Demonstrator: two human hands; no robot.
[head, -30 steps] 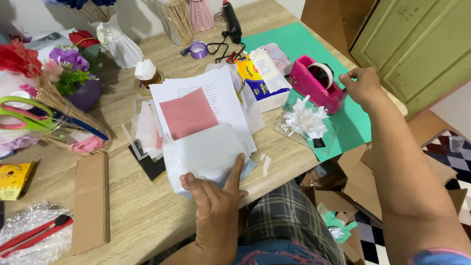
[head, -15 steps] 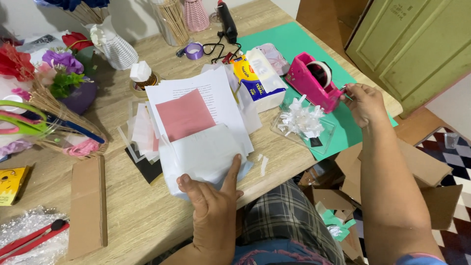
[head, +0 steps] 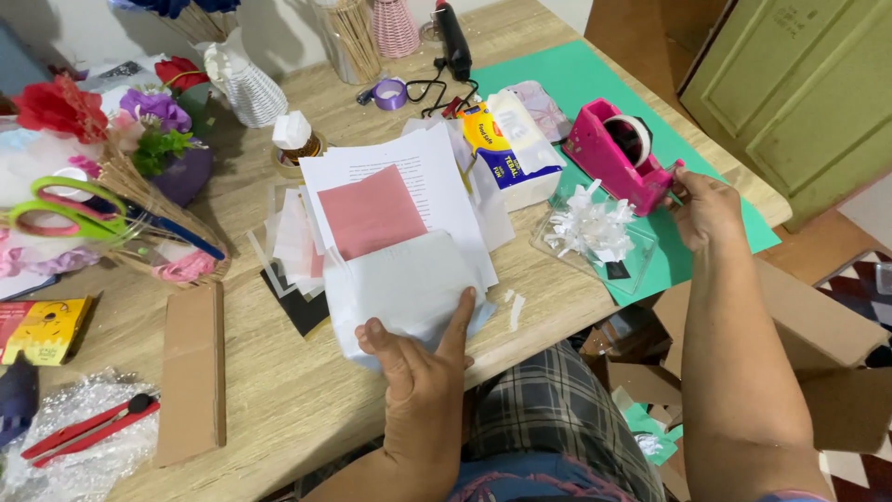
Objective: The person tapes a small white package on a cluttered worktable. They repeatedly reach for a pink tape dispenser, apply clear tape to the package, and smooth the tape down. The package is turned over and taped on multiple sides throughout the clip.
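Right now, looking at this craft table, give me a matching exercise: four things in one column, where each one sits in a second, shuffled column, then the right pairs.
Things:
1. tape dispenser
2. scissors
3. pink paper square
4. cardboard strip

Places:
A. on the white printed sheet
B. at the right hand, on the green sheet
C. flat on bare wood, left of the left hand
D. far left, by the basket of flowers

Pairs: 1-B, 2-D, 3-A, 4-C

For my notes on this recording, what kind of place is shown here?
Most likely a home craft table. The wooden table carries a pink tape dispenser, green-handled scissors, artificial flowers and loose paper sheets; cardboard scraps lie on the floor beside it.
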